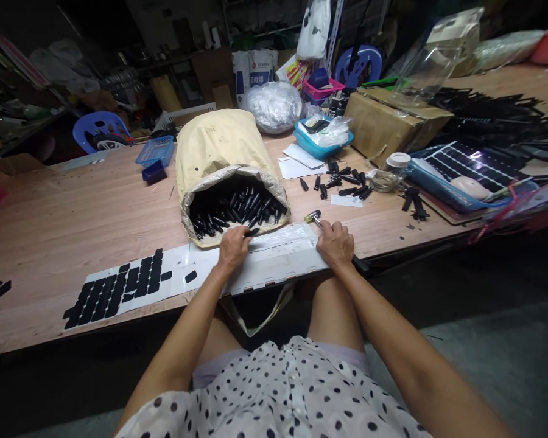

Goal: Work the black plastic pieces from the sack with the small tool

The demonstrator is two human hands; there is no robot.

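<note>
My left hand (234,248) is closed on a small black piece (252,232) at the mouth of a cream sack (223,137). The sack lies on its side, its opening towards me, with many black pointed pieces (251,204) inside. In my right hand (336,244) is a small hammer (313,216); its head points away from me and its dark handle sticks out below my palm. Both hands rest near a white strip (278,261) along the table's front edge. Further left on the strip, black rounded patches (114,289) lie in rows.
More black pieces (342,181) lie scattered on the wooden table (119,201), right of the sack. Behind them stand a blue basket (322,146) and a cardboard box (383,125). At the right is a blue tray (472,198); a small dark-blue bin (154,173) sits left of the sack.
</note>
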